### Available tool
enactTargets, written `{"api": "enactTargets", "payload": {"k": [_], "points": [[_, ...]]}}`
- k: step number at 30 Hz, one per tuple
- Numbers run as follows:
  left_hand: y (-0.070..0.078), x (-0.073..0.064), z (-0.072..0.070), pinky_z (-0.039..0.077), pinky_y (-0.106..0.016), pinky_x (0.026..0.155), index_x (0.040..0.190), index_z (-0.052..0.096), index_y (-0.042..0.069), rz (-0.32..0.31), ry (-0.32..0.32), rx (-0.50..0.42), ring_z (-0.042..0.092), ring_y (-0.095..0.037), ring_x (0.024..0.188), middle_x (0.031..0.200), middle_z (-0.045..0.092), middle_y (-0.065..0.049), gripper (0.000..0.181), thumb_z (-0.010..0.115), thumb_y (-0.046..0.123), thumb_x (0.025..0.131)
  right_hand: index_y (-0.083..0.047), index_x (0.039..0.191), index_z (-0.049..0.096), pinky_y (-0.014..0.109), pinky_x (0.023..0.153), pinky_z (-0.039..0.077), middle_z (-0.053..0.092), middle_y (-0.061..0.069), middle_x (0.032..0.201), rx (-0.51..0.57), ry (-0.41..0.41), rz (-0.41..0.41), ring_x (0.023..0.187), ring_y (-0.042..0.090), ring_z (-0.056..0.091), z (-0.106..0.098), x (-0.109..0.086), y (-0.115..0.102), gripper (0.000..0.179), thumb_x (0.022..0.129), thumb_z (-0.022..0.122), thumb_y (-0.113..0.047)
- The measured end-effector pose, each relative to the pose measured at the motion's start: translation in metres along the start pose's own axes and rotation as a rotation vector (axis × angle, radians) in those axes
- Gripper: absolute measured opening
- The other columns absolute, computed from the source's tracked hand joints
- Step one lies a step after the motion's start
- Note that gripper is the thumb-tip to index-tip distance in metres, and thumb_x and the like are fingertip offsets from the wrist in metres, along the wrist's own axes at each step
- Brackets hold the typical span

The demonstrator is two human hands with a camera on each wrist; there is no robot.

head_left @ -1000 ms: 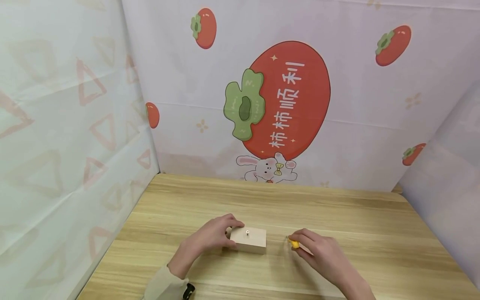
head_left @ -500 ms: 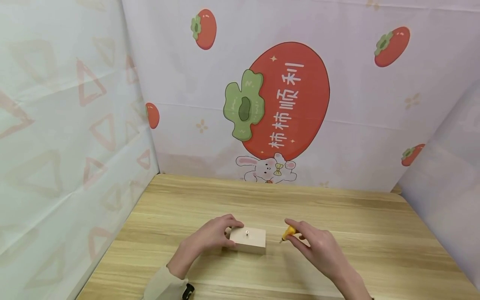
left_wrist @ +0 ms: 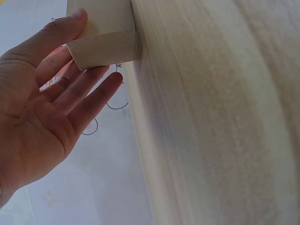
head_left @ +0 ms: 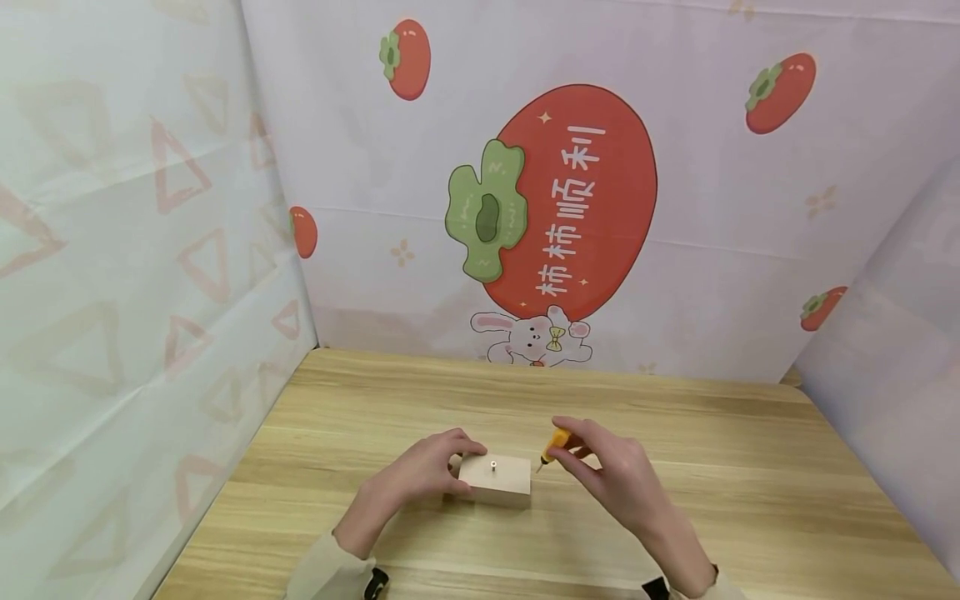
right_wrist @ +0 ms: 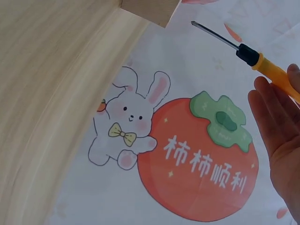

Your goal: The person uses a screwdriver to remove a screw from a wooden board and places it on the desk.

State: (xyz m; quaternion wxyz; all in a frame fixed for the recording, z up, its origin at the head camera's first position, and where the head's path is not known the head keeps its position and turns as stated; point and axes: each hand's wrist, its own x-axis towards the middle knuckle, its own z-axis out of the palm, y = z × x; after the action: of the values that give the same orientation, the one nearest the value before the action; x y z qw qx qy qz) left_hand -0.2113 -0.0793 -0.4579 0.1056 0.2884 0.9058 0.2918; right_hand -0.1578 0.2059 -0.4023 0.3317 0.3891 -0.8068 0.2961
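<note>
Wooden block (head_left: 507, 480) sits on the table (head_left: 735, 467) before a fruit-printed backdrop (head_left: 577, 200).

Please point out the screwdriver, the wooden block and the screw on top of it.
Screwdriver (right_wrist: 248, 55), right wrist view: black collar between handle and shaft.
Wooden block (head_left: 504, 478), head view: the pale top face.
Screw (head_left: 493, 464), head view: its small head.

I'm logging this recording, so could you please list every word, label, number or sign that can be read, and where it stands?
"柿柿顺利": white, on the large red fruit printed on the backdrop.
Tiny marks on its green leaf: too small to read.
Wooden block and screwdriver: none readable.
</note>
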Motion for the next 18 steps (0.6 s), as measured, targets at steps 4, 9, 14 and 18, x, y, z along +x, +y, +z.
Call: {"api": "enactTargets", "payload": {"k": [4,9,14,18], "points": [[-0.001,0.000,0.000,0.047,-0.032,0.086,0.127,0.068,0.019,-0.003,0.000,-0.007,0.057,-0.013,0.098,0.115,0.064,0.005,0.055,0.086,0.025,0.075,-0.003,0.118,0.065,0.016,0.064,0.055,0.073,0.000,0.087,0.036,0.013,0.010,0.071,0.010,0.070,0.004,0.007,-0.001,0.037,0.087,0.076,-0.019],[-0.003,0.000,0.001,0.047,-0.032,0.086,0.126,0.068,0.019,-0.004,-0.001,-0.017,0.057,-0.013,0.099,0.114,0.064,0.005,0.054,0.086,0.025,0.075,-0.002,0.117,0.066,0.017,0.066,0.056,0.072,0.002,0.089,0.080,0.034,-0.011,0.072,0.010,0.069,0.011,0.015,-0.002,0.041,0.079,0.082,-0.009],[-0.003,0.000,0.000,0.048,-0.031,0.085,0.126,0.069,0.019,-0.008,-0.005,-0.041,0.057,-0.012,0.099,0.113,0.064,0.005,0.053,0.086,0.025,0.076,-0.002,0.116,0.066,0.018,0.066,0.056,0.072,0.003,0.090,0.113,0.024,-0.013,0.073,0.011,0.070,0.021,0.024,-0.005,0.051,0.069,0.085,0.001],[-0.001,0.000,-0.002,0.048,-0.032,0.087,0.127,0.068,0.019,-0.009,-0.008,-0.055,0.058,-0.012,0.100,0.113,0.065,0.005,0.054,0.085,0.025,0.077,-0.002,0.117,0.065,0.017,0.066,0.056,0.071,0.004,0.091,0.128,0.008,-0.014,0.074,0.013,0.070,0.028,0.030,-0.007,0.053,0.068,0.086,0.002]]}}
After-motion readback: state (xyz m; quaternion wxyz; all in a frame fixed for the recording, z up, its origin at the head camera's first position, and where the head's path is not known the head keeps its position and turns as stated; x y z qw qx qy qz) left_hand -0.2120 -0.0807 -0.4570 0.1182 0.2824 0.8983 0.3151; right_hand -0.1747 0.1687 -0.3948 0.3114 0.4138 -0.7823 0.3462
